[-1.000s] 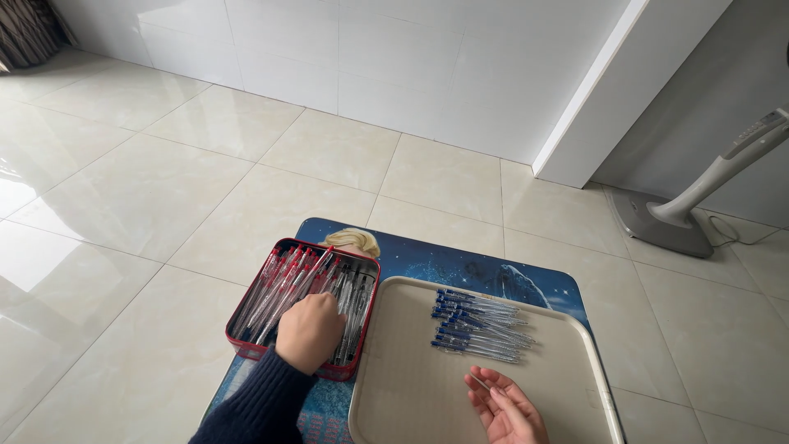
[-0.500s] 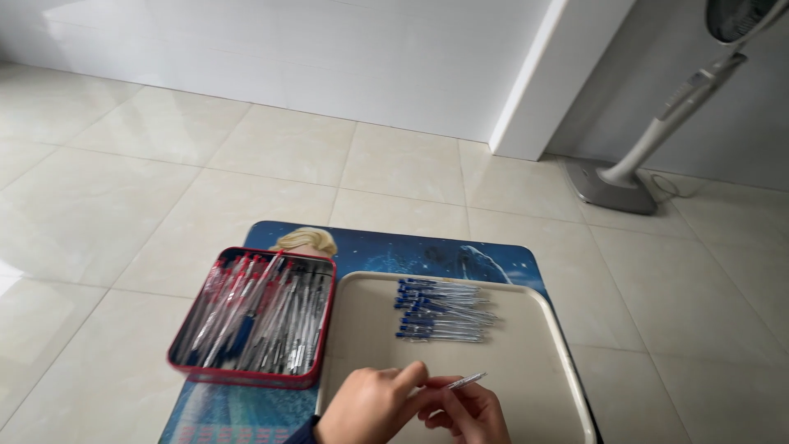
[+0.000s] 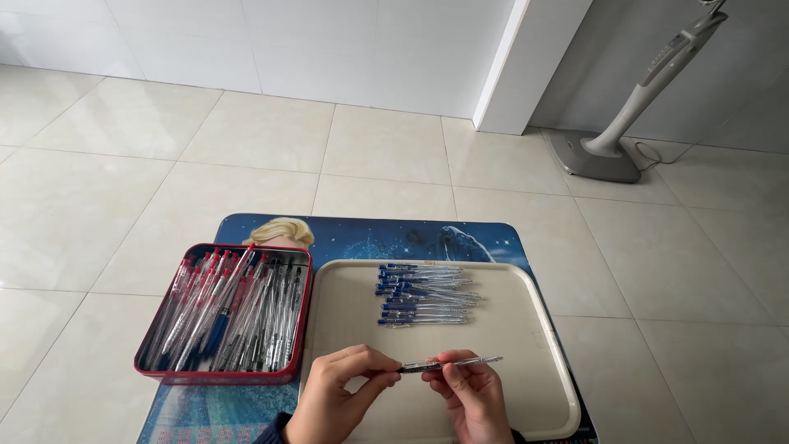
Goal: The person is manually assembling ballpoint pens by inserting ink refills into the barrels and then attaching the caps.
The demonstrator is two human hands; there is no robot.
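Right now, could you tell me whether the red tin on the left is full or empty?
Nearly full: the red tin holds a dense layer of pens covering its whole bottom; no lid shows.

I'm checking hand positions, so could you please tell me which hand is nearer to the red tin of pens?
Left. The left hand sits just right of the red tin, by its near corner. The right hand lies further right, over the tray.

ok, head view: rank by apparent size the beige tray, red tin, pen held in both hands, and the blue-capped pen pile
1. beige tray
2. red tin, clearly smaller than the tray
3. blue-capped pen pile
4. pen held by left hand and right hand; about as long as the pile is wide, far thinner
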